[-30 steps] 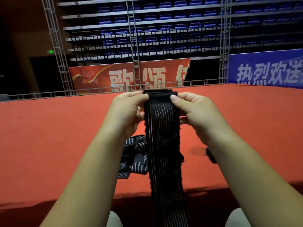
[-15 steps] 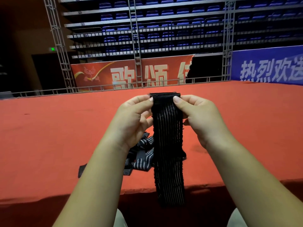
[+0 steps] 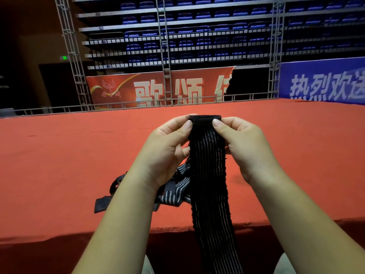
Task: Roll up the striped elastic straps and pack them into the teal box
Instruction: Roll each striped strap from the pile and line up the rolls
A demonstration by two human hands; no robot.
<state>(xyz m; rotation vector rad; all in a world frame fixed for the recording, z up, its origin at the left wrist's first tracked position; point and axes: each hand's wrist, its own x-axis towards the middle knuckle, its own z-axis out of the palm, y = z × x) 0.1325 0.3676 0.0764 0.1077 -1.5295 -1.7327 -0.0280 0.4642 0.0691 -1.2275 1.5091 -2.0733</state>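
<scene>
The person holds 2 hands above the red-covered desk (image 3: 59, 165), and each pinches a top corner of 1 striped elastic strap (image 3: 209, 175) between thumb and fingers. The left hand (image 3: 166, 149) grips the strap's left edge and the right hand (image 3: 245, 147) grips its right edge, the strap's width apart. The strap's top end forms a thick black band between the thumbs. The rest hangs straight down past the desk's near edge and out of view. Behind the left wrist, loose straps (image 3: 173, 191) lie heaped on the desk. Beyond stand a red banner (image 3: 150, 89), a blue banner (image 3: 324, 84) and rows of blue seats (image 3: 203, 15).
</scene>
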